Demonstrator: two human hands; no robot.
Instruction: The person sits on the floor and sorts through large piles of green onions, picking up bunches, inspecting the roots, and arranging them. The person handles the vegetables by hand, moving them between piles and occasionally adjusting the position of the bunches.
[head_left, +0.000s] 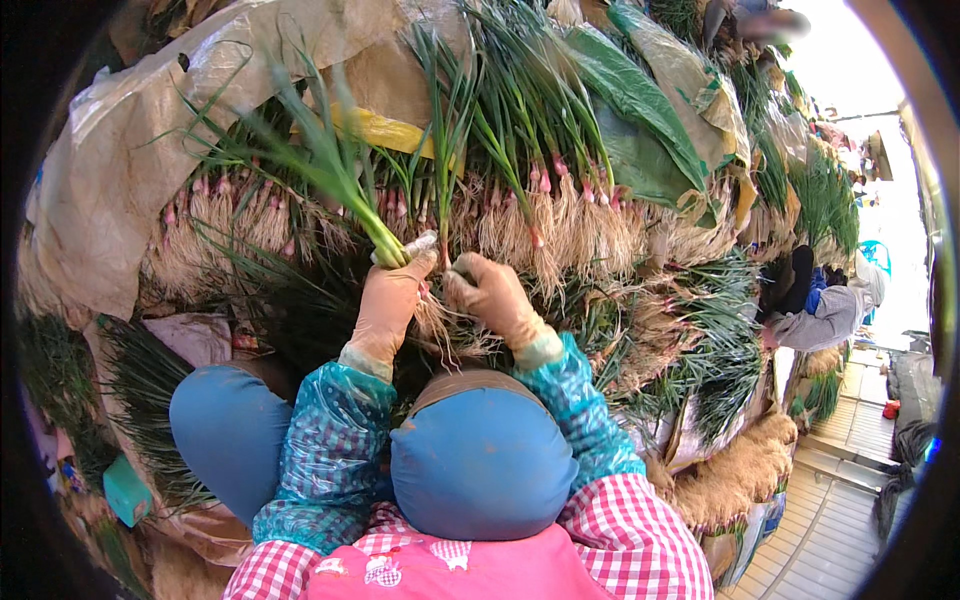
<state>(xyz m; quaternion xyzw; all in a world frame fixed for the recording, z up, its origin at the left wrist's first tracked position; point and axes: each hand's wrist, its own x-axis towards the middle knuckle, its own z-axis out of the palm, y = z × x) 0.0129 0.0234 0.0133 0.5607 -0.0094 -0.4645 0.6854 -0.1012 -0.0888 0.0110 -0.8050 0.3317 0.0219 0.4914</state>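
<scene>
My left hand (388, 300), in a tan rubber glove, grips a small bunch of spring onions (360, 210). Their leaves point up and left, blurred, and pale roots (431, 319) hang below the fist. Close beside it, my right hand (491, 294), gloved alike, has its curled fingertips at the base of a single upright spring onion (445, 187) and appears to pinch it. Just beyond both hands stands a dense row of spring onions (551, 142) with pink bulbs and long, tangled roots (562, 232).
Plastic sheeting (120, 165) and a green sack (637, 105) partly cover the row. More spring onions (675, 337) lie in piles to the right. My blue-covered knees (484, 457) rise close under my hands. A co-worker (817, 315) sits at the right, near a tiled floor (825, 517).
</scene>
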